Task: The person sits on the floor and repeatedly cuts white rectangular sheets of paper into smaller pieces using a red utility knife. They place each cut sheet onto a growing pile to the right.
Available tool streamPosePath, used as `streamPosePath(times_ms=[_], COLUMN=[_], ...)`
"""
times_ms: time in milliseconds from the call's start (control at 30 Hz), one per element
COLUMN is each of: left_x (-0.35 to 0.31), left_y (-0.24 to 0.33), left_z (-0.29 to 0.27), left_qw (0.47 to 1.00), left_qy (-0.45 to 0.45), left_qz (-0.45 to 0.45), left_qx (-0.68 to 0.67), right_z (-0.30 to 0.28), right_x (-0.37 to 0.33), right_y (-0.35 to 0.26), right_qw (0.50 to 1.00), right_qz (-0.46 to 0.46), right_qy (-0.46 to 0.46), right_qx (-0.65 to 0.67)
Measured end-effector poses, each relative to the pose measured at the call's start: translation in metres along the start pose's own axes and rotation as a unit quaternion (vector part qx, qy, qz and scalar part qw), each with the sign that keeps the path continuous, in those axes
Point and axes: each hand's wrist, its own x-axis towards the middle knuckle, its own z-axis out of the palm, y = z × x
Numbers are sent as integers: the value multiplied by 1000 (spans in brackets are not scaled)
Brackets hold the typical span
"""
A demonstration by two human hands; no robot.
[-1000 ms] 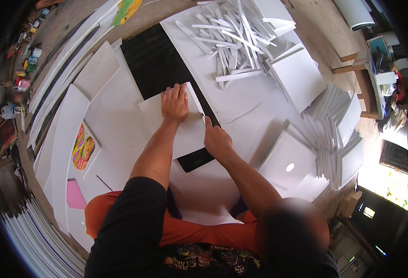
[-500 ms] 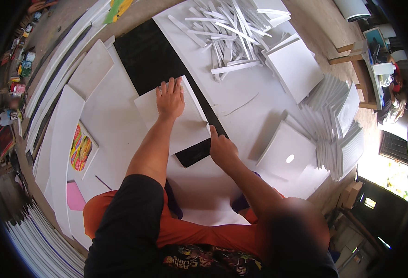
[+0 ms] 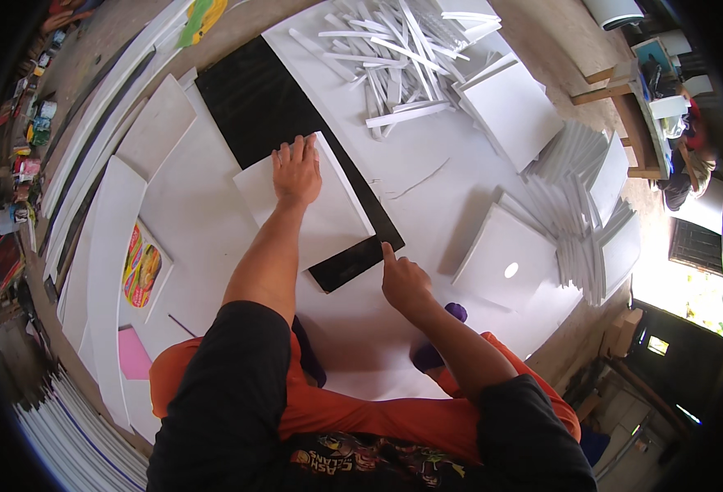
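My left hand (image 3: pixel 297 175) lies with its fingers stretched out on the upper part of a square white board (image 3: pixel 312 215), pressing on it. This board rests across a long black strip (image 3: pixel 246 94), whose near end shows below the board's lower edge. Just off the board's lower right corner is my right hand (image 3: pixel 406 283), closed, its index finger extended to the black strip's edge. Whatever sits inside its curled fingers is hidden. Under all this lies a large white sheet (image 3: pixel 353 328).
Thin white offcuts (image 3: pixel 402 57) are heaped at the far side. White square boards (image 3: pixel 513 115) and a fanned stack of white pieces (image 3: pixel 579 189) lie to the right, near a white board with a hole (image 3: pixel 501 246). Long panels (image 3: pixel 107 205) and a pink piece (image 3: pixel 133 354) are at left.
My right hand has moved toward me and slightly right, from the board's right edge to past its lower corner. My left hand stays on the board.
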Motion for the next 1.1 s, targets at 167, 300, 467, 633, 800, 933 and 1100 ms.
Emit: streamPosePath(times_ms=[167, 300, 467, 633, 800, 933, 1100], left_x=[8, 13, 16, 15, 17, 20, 26], left_y=[-1, -1, -7, 14, 14, 13, 5], left_z=[-3, -5, -25, -78, -113, -122, -136], left_qw=[996, 990, 967, 949, 914, 839, 860], left_qy=[75, 97, 133, 132, 141, 180, 171], left_qz=[5, -32, -23, -11, -17, -29, -4], left_qx=[-55, -101, -218, -285, -381, -512, -481], right_z=[-30, -49, -87, -104, -113, -122, -126], right_x=[12, 52, 87, 105, 132, 122, 127], right_y=[36, 56, 15, -43, -50, -58, -63], right_qw=[994, 948, 920, 883, 765, 671, 680], right_qz=[-20, -70, -12, -113, -274, -252, -230], right_qy=[83, 236, 189, 219, 62, -27, 14], right_qx=[70, 203, 344, 400, 579, 697, 696])
